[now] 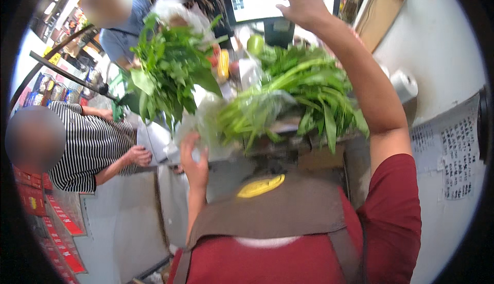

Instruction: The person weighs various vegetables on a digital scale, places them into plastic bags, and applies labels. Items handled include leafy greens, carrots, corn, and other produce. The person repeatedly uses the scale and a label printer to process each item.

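Note:
My right hand [303, 4] is raised in front of a lit screen [251, 4], index finger extended and nothing held. Low at the counter's near edge, my left hand [194, 154] has its thumb and fingers apart beside a clear plastic bag [206, 120]; whether it touches the bag cannot be told. Leafy greens with long stems [285, 83] lie on the counter, partly in clear plastic. Another bunch of leafy greens [170, 67] stands to the left. Between and behind them are a yellow corn cob [223, 64] and a round green fruit or vegetable [255, 44].
A person in a striped shirt [96, 145] stands at the left with a hand at the counter. Another person in blue [119, 40] is behind the left greens. A white roll [403, 85] sits by the right wall, where handwritten sheets [457, 160] hang.

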Tool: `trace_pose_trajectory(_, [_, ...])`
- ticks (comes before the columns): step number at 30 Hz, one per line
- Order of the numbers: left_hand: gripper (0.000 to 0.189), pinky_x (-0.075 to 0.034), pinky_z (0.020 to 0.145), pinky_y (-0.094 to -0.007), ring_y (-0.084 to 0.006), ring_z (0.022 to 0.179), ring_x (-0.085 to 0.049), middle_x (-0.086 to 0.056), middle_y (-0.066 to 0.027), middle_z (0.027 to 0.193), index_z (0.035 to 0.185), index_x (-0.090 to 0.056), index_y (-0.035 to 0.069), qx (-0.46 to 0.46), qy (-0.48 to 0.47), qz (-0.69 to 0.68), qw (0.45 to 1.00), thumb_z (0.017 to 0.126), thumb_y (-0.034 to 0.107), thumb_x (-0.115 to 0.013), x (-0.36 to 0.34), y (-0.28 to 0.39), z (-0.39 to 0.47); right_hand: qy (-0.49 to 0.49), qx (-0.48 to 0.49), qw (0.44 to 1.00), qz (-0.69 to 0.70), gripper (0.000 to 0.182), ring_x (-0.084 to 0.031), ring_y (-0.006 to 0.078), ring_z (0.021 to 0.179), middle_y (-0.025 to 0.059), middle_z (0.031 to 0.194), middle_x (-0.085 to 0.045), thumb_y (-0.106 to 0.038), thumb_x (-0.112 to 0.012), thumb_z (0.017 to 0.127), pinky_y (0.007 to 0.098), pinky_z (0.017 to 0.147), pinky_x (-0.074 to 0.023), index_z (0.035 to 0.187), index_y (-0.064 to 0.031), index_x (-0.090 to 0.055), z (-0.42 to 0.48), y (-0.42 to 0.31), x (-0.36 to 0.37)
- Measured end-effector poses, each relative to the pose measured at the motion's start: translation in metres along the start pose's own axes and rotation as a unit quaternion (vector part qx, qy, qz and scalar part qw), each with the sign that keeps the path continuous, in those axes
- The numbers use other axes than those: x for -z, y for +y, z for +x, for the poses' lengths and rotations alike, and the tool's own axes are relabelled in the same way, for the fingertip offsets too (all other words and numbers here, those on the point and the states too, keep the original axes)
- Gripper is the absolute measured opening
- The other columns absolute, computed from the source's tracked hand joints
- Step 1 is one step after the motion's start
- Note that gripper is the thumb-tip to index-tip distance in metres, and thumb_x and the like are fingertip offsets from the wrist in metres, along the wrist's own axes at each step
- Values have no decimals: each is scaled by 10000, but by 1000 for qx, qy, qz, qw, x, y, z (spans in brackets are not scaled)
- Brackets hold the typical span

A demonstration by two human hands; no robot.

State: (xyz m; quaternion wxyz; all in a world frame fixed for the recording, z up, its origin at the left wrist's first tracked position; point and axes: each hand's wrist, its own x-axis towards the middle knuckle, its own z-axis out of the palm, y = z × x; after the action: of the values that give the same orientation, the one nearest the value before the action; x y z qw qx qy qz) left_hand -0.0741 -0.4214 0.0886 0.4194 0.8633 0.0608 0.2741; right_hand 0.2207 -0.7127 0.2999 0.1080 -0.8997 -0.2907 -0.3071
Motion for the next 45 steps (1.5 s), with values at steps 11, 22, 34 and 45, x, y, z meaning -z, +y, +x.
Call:
trace_pose_trajectory(11, [600,-461,973,-355,-229,1149,-590,-577,-165,1289,1363,-448,-37,112,-231,-158,953,904,288,-659,-118,27,171,-105,1,919,381,579,-544,348,1129,169,1243,-506,-49,-673,790,394,907,-506,1325,-43,-452,-276,-104,-35])
trace_pose_trajectory(22, [241,-449,664,-303,-126,780,-578,-652,-13,945,1051,-708,86,254,-250,-154,921,882,254,-673,-228,20,254,24,17,997,76,558,-431,223,1279,99,1347,-477,-132,-611,789,396,1012,-364,1327,-60,-485,-247,-81,-96])
trace_pose_trajectory(34, [145,-481,770,-302,-192,856,-622,-643,-61,922,998,-716,64,-325,-198,25,924,895,82,-616,-171,82,189,-59,-73,989,110,496,-530,237,1080,65,1224,-535,-150,-544,832,384,886,-443,1325,-112,-512,-211,-80,-122])
trace_pose_trajectory(45, [340,-395,1034,-442,-220,1042,-621,-640,-17,1095,1179,-665,182,-466,-85,253,844,854,112,-593,-180,40,123,-44,-81,948,305,523,-498,339,1208,153,1297,-485,-167,-702,792,430,992,-445,1253,-23,-500,-228,-56,-94])
